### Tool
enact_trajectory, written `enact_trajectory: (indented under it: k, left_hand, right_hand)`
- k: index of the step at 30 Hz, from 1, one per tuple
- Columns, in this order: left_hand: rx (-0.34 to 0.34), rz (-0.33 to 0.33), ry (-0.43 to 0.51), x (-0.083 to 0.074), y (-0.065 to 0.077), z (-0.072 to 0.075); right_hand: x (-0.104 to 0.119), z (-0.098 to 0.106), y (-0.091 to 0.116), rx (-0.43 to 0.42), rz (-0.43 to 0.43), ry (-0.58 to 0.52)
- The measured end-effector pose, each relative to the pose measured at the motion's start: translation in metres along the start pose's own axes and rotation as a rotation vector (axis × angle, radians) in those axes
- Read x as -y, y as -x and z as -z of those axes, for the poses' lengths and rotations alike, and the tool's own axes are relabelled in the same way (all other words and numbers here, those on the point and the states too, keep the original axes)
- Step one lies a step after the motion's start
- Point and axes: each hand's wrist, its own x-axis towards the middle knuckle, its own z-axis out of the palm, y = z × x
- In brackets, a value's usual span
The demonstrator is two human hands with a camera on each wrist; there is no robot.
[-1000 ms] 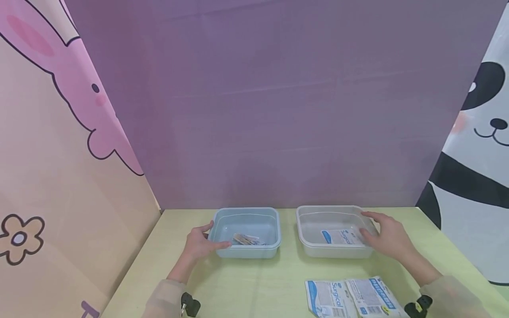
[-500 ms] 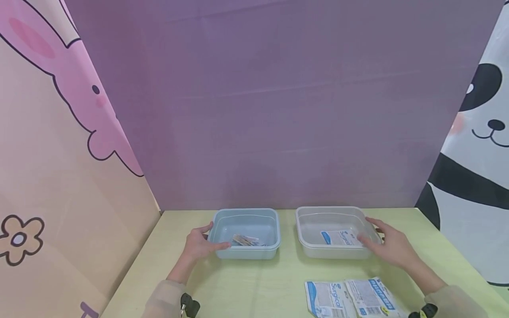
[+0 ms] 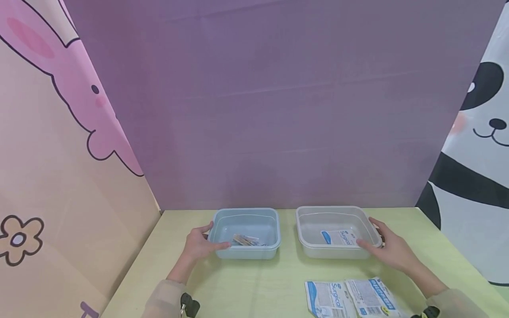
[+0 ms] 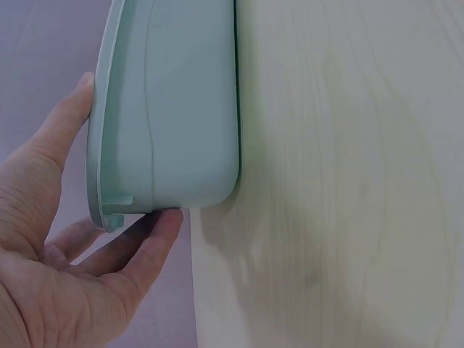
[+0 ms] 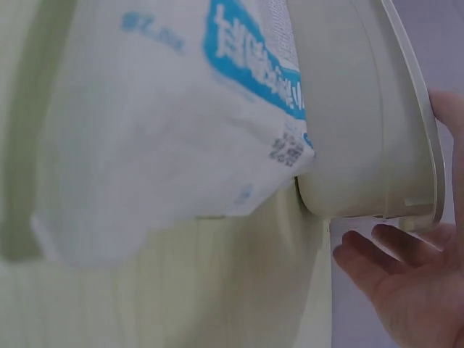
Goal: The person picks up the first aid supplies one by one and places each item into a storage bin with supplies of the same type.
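A light blue plastic storage box point(image 3: 248, 252) stands left of centre, with thin wooden-looking sticks in a clear wrapper point(image 3: 246, 240) inside. My left hand point(image 3: 197, 242) grips its left end, thumb on the rim and fingertips against the wall, as the left wrist view shows too. To the right stands a greyish-white plastic storage box point(image 3: 336, 253) holding a packet marked "Surgical" point(image 3: 339, 237). My right hand point(image 3: 391, 248) holds the right end of that box. Its thumb lies over the near rim, and its fingers bend round the outside below the rim in the right wrist view.
Two white-and-blue packets, one marked "Surgical" point(image 3: 331, 299) and one with a barcode point(image 3: 374, 298), lie side by side at the front of the pale yellow table point(image 3: 246, 287). A purple backdrop point(image 3: 278, 110) rises behind the boxes.
My right hand has shifted slightly outward along the white box's right end, and its fingers have come from inside the rim to round its outside. My left hand and both boxes stay put.
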Motion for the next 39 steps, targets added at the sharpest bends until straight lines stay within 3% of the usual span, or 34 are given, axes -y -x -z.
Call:
enact_trajectory:
  k: [17,27,30,34,39]
  left_hand:
    - [0.011,0.005,0.022,0.003,0.005,0.002]
    - [0.021,-0.019,-0.051,0.003,0.007,0.010]
    - [-0.033,-0.080,-0.064,-0.002,0.009,0.012]
    - [-0.118,-0.245,-0.106,-0.024,0.010,0.011]
    - [-0.112,-0.374,-0.056,-0.062,0.020,0.001]
  right_hand:
    - [-0.007,-0.006,0.003,0.044,0.004,-0.119]
    - [0.001,-0.003,0.002,0.073,-0.013,-0.140]
    - [0.000,-0.002,0.002,0.075,-0.017,-0.131]
    - [-0.003,0.002,0.001,0.067,-0.017,-0.122]
    - [-0.001,0.007,0.001,0.069,-0.019,-0.111]
